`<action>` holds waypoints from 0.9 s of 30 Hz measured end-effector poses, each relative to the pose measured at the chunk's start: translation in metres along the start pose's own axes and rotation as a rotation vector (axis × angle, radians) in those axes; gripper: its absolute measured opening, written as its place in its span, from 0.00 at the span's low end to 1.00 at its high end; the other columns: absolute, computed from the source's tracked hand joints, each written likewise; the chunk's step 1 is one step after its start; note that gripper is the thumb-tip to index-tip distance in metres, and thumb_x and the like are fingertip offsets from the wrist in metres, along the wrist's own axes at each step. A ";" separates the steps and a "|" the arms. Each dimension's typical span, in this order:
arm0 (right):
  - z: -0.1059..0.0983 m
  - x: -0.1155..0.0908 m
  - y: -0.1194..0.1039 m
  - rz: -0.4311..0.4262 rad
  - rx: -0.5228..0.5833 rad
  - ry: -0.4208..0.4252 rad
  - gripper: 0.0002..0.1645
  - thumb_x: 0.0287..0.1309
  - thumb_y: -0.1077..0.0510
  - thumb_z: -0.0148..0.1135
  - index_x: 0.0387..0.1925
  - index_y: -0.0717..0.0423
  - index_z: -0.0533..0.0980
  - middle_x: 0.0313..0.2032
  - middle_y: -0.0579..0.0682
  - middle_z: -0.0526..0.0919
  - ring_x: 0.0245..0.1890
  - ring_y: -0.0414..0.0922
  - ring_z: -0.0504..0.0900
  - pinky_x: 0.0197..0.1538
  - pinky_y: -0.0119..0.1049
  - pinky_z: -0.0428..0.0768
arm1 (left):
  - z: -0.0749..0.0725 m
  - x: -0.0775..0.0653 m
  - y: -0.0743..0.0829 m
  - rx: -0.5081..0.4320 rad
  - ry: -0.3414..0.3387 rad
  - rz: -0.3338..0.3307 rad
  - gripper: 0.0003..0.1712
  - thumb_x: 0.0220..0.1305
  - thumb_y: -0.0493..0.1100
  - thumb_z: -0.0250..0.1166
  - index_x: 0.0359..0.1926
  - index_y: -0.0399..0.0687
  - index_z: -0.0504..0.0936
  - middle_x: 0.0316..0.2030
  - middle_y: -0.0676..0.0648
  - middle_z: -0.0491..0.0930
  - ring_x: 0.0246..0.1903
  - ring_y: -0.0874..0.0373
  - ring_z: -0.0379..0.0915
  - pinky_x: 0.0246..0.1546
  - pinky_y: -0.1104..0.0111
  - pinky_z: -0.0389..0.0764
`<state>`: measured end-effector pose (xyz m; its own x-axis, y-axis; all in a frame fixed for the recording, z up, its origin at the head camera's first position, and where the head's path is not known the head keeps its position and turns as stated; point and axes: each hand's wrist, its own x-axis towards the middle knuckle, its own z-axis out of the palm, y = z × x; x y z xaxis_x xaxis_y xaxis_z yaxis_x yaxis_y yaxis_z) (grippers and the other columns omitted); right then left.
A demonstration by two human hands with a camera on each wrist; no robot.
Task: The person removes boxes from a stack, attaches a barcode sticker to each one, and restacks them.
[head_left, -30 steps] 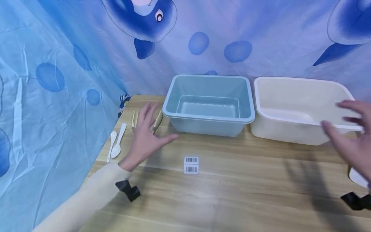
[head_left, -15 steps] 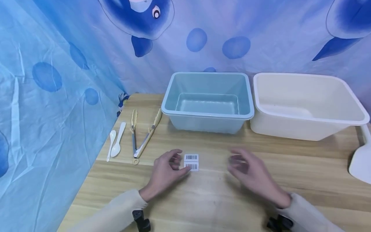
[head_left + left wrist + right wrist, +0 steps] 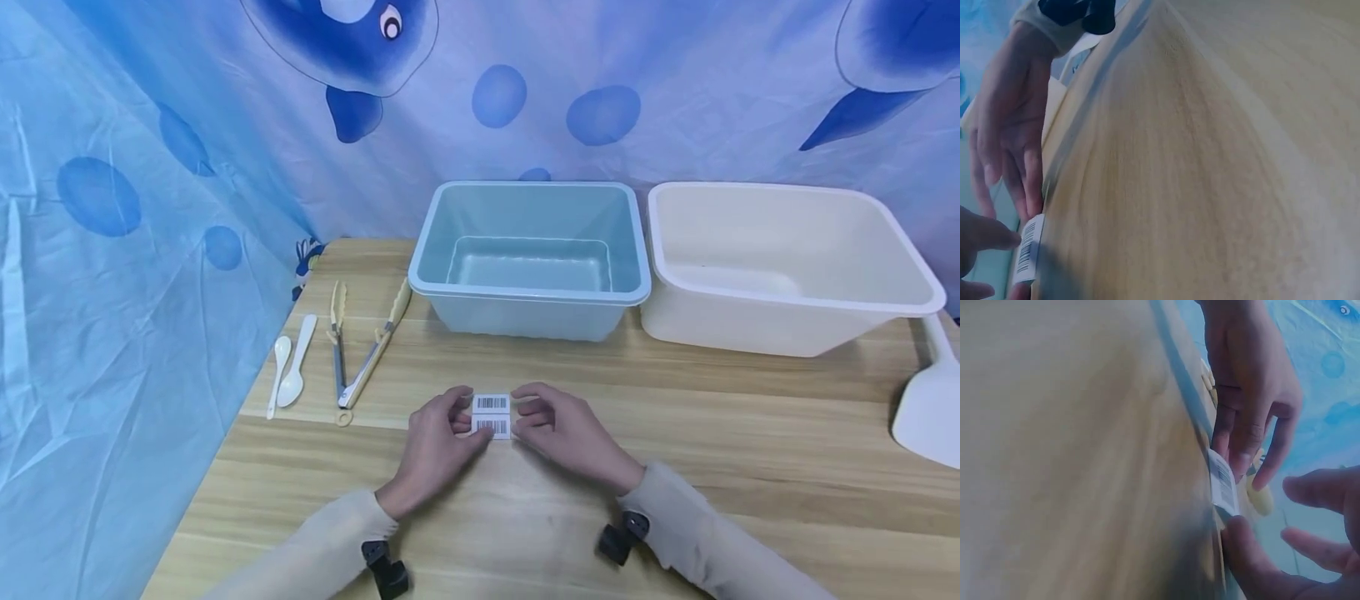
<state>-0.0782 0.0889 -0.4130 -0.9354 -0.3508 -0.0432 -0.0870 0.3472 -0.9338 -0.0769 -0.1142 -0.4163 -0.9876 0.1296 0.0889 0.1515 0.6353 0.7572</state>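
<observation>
A small white label with two barcodes [image 3: 491,403] lies on the wooden table in the head view, between my two hands. My left hand [image 3: 435,454] is at its left side, the thumb overlapping the lower barcode and the other fingers loosely bent by the edge. At the right side is my right hand [image 3: 573,433], fingertips close to the label's edge. In the right wrist view, the right thumb [image 3: 1244,540] reaches the end of the label [image 3: 1224,482] while its other fingers stay spread. The left wrist view shows the label [image 3: 1027,250] beside the left thumb.
A light blue bin [image 3: 525,317] and a white bin [image 3: 757,329] stand at the back. Tongs [image 3: 367,371] lie spread at the left, with two white spoons [image 3: 292,385] beyond them. A white flat-bladed utensil [image 3: 930,412] rests at the far right.
Both hands have come down and inward from wide apart to the two sides of the label. Over the last half second the right hand has moved left.
</observation>
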 end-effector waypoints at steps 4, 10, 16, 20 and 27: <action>0.004 0.010 -0.002 -0.022 -0.052 -0.004 0.12 0.55 0.66 0.63 0.44 0.61 0.78 0.39 0.56 0.85 0.38 0.43 0.85 0.41 0.26 0.82 | 0.002 0.002 -0.003 0.026 0.013 0.041 0.27 0.48 0.36 0.75 0.51 0.35 0.78 0.41 0.40 0.84 0.33 0.58 0.83 0.33 0.80 0.81; 0.007 0.018 0.000 -0.007 -0.038 -0.015 0.07 0.55 0.67 0.62 0.37 0.63 0.79 0.29 0.53 0.86 0.29 0.40 0.83 0.33 0.28 0.82 | 0.005 0.002 -0.006 0.045 0.046 0.078 0.23 0.47 0.34 0.75 0.46 0.36 0.80 0.38 0.42 0.85 0.32 0.59 0.83 0.32 0.80 0.81; 0.010 0.019 0.003 0.064 0.021 0.001 0.03 0.55 0.68 0.62 0.34 0.63 0.79 0.25 0.54 0.84 0.22 0.42 0.82 0.27 0.30 0.81 | 0.007 0.001 -0.007 -0.001 0.044 0.086 0.23 0.47 0.33 0.74 0.47 0.35 0.80 0.39 0.41 0.85 0.32 0.58 0.84 0.33 0.80 0.82; 0.011 0.018 0.005 0.075 0.064 0.054 0.03 0.54 0.69 0.64 0.33 0.63 0.79 0.28 0.55 0.84 0.23 0.43 0.82 0.26 0.32 0.82 | 0.006 0.002 -0.006 -0.116 0.029 0.057 0.24 0.48 0.31 0.74 0.48 0.34 0.79 0.41 0.39 0.84 0.34 0.56 0.85 0.34 0.79 0.83; -0.003 0.008 0.002 0.050 0.102 0.140 0.05 0.54 0.66 0.67 0.33 0.57 0.80 0.30 0.52 0.84 0.27 0.43 0.82 0.29 0.32 0.83 | 0.001 0.011 0.002 -0.487 -0.054 -0.101 0.22 0.51 0.32 0.72 0.50 0.39 0.80 0.38 0.39 0.85 0.38 0.54 0.84 0.40 0.73 0.84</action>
<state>-0.0872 0.0894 -0.4143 -0.9768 -0.2089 -0.0471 -0.0110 0.2684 -0.9632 -0.0874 -0.1108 -0.4143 -0.9908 0.1331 -0.0247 0.0051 0.2195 0.9756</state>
